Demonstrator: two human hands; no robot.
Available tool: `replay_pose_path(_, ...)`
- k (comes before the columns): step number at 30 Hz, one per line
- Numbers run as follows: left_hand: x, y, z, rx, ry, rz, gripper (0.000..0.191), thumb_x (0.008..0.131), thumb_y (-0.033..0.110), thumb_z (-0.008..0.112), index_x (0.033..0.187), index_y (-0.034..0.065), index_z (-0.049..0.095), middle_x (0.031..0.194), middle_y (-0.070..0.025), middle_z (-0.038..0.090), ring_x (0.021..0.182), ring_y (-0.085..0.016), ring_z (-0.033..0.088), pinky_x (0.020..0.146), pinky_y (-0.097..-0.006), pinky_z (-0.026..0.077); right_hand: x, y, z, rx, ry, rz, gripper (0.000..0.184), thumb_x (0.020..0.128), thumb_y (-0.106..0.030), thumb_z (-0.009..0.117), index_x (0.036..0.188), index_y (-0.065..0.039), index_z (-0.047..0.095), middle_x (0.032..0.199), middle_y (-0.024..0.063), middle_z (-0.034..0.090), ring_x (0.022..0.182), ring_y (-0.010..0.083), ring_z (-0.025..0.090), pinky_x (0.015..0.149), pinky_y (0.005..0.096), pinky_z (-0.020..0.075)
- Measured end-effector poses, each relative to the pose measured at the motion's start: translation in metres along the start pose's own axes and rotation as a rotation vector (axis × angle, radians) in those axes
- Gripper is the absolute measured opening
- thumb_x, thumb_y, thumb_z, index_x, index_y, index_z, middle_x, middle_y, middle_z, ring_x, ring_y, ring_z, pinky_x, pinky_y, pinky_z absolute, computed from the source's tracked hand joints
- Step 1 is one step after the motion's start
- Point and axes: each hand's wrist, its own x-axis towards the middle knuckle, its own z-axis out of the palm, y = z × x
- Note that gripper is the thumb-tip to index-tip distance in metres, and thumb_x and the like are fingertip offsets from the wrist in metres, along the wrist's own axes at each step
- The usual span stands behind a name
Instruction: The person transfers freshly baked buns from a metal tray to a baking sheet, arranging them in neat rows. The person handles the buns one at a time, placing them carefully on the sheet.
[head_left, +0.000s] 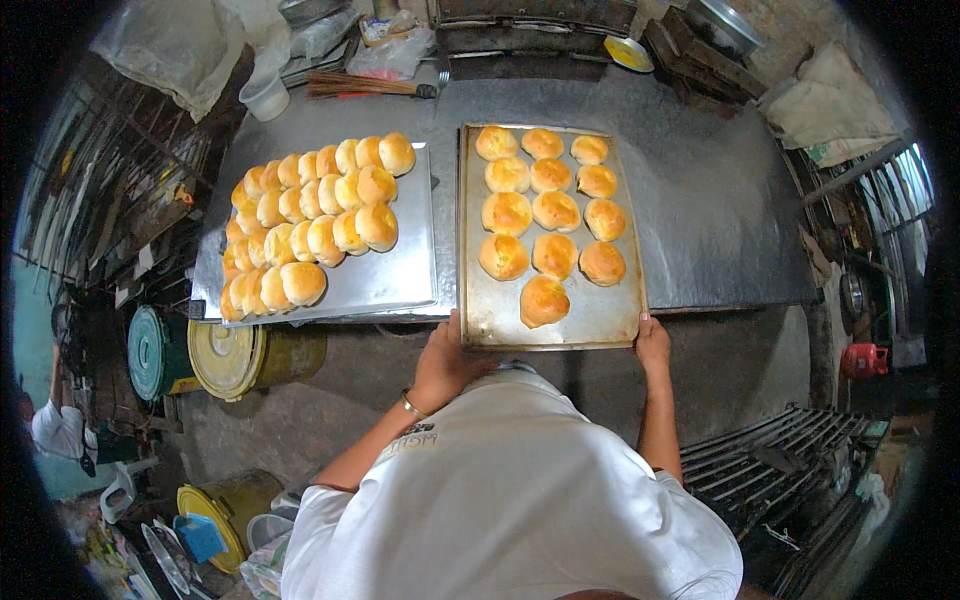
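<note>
A worn metal baking tray (600, 315) lies before me, its near end projecting past the front edge of the metal-topped table (712, 210). My left hand (448, 360) grips its near left corner, the fingers partly hidden by the tray. At the near right corner, my right hand (651, 341) holds the rim with the thumb on top. Golden baked buns (555, 211) sit on it in three columns, with a single bun (545, 301) nearest me. To the left, a shinier metal tray (382, 277) carries several tight rows of buns (307, 199).
A straw brush (367, 84), a white plastic tub (264, 96) and a yellow dish (628, 55) stand along the table's back. Lidded bins, one green (146, 352) and one yellow (225, 360), are at the lower left. A metal rack (772, 457) is at lower right. Another person (64, 431) appears far left.
</note>
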Motion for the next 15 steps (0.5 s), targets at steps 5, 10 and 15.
replay_pose_path(5,0.007,0.000,0.001,0.084,-0.035,0.033,0.096,0.072,0.028,0.085,0.145,-0.0074,0.034,0.113,-0.0206,0.060,0.105,-0.038,0.057,0.089,-0.0441,0.049,0.007,-0.004,-0.004,-0.085,0.027,-0.098,0.055,0.104,-0.043,0.039,0.106,0.003,0.068,0.100,0.0298,0.067,0.095,0.0475,0.065,0.084,0.0512,0.0491)
replay_pose_path(10,0.011,0.000,0.010,0.122,-0.008,0.007,0.093,0.073,0.028,0.084,0.143,-0.0087,0.037,0.112,-0.0206,0.061,0.103,-0.036,0.059,0.088,-0.0459,0.049,0.015,-0.010,-0.015,-0.202,-0.026,-0.126,0.056,0.104,-0.045,0.038,0.108,0.002,0.068,0.103,0.0287,0.068,0.096,0.0491,0.064,0.086,0.0537,0.0484)
replay_pose_path(15,0.017,0.024,-0.025,0.225,-0.100,-0.011,0.067,0.080,0.027,0.077,0.135,-0.0030,0.051,0.108,-0.0199,0.064,0.101,-0.036,0.061,0.090,-0.0450,0.048,0.009,-0.050,-0.057,-0.434,-0.128,-0.128,0.043,0.100,-0.040,0.051,0.107,-0.001,0.068,0.103,0.0263,0.068,0.098,0.0454,0.065,0.086,0.0523,0.0489)
